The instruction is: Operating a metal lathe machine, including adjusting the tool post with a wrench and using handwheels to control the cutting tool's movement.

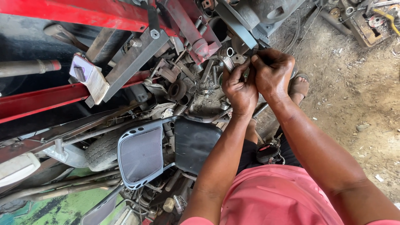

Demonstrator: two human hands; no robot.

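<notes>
Hands pinched together on a small metal part over the scrap pile

My left hand [239, 89] and right hand [271, 73] meet above the heap of scrap parts [187, 83], fingertips pressed on a small grey metal piece [246, 74]; it is mostly hidden, so I cannot tell its long axis or which way it points. Both forearms reach up and away from my pink shirt [271, 196], wrists bent inward, knuckles toward the camera. Just below my left arm lie a black seat pad [193, 143] and a grey mesh panel [141, 155]
</notes>
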